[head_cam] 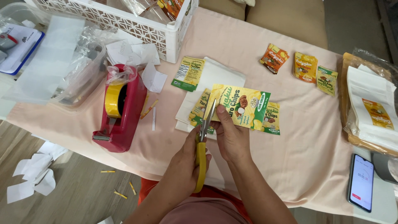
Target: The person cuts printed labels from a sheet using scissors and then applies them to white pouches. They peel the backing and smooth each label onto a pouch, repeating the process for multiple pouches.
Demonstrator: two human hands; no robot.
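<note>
My left hand (185, 166) grips yellow-handled scissors (202, 143), blades pointing up and slightly apart at the left edge of a yellow and green snack label (244, 107). My right hand (230, 137) pinches that label near its lower left corner, holding it above the pink tablecloth (298, 137). More yellow labels (271, 118) lie under and beside it on white pouches (215, 76).
A red tape dispenser (121, 108) with yellow tape stands to the left. A white lattice basket (137, 23) is at the back. Small orange, yellow and green labels (304, 66) lie at the back right, bagged pouches (371, 110) at the right, a phone (361, 181) near the front right. Paper scraps (33, 176) litter the floor.
</note>
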